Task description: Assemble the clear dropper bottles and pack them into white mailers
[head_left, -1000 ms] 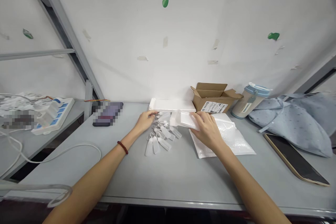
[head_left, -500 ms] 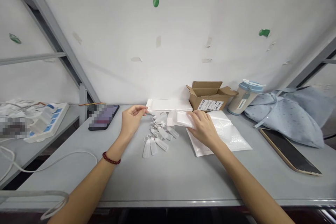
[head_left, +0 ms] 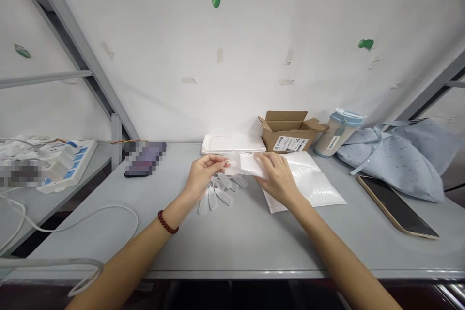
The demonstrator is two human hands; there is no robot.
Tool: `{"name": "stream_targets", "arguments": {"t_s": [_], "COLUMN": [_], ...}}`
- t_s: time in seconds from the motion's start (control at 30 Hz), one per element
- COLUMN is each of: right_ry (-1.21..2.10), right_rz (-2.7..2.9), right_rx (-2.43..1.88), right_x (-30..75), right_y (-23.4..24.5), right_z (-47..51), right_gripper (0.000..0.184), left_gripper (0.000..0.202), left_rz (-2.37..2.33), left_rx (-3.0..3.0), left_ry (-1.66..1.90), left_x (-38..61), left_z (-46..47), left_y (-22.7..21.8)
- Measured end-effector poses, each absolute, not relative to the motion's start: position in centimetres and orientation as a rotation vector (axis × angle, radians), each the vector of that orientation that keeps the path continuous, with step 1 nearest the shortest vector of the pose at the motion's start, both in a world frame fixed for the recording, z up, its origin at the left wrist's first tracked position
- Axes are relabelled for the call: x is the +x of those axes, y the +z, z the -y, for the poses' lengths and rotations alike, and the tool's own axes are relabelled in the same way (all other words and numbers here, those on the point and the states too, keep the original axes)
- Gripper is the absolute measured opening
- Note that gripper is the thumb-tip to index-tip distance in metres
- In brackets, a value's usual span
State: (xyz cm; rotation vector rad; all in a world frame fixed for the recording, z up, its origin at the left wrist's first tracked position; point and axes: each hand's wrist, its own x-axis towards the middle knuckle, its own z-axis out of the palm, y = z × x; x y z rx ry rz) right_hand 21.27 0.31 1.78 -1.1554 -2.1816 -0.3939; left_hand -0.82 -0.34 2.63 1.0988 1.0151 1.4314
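Note:
My right hand (head_left: 278, 177) grips a flat white box (head_left: 253, 164) inside a clear plastic bag (head_left: 232, 162), holding it level above the table. At the bag's loose left end, my left hand (head_left: 203, 174) is closed in a pinch, thumb against forefinger. Whether some small thing is also between those fingertips, I cannot tell. Below both hands lies a loose pile of translucent plastic tags (head_left: 222, 196) with small loops, partly covered by the left hand and the bag. A white padded mailer (head_left: 323, 191) lies flat under my right hand and forearm.
Behind the hands, a stack of white packages (head_left: 232, 144) lies against the wall beside an open cardboard box (head_left: 290, 140). A cup (head_left: 336, 133), a light-blue bag (head_left: 395, 164) and a phone (head_left: 397, 208) are on the right. Another phone (head_left: 145, 160) and a power strip (head_left: 70, 167) are left.
My left hand has moved right, from beside the stack to the loose end of the plastic bag. My right hand has shifted slightly left with the bagged box.

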Motion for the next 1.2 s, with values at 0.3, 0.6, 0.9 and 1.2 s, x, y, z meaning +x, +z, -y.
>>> {"name": "stream_targets", "arguments": {"t_s": [0.3,0.6,0.9,1.2], "right_ry": [-0.386,-0.417,-0.421,-0.401], "right_rz": [2.201,2.142,2.170,2.165], "right_rx": [-1.134,-1.231,-1.215,-1.249], "right_x": [21.0,21.6,21.7,21.9], "right_y": [1.8,1.9,1.3,1.3], "right_z": [0.1,-0.4,-0.8,-0.9], "right_gripper": [0.043,0.041,0.040,0.043], "left_gripper": [0.021,0.015,0.021,0.022], "left_rz": [-1.198,-1.542,-1.597,-1.623], "left_rx": [1.282,1.468,1.855,1.692], "left_ry": [1.331,1.267,0.967,1.276], "left_x": [-0.7,-5.2,-6.7,-6.0], "left_z": [0.8,-1.6,-3.4,-2.8], "left_y": [3.0,3.4,0.2,1.8]}}
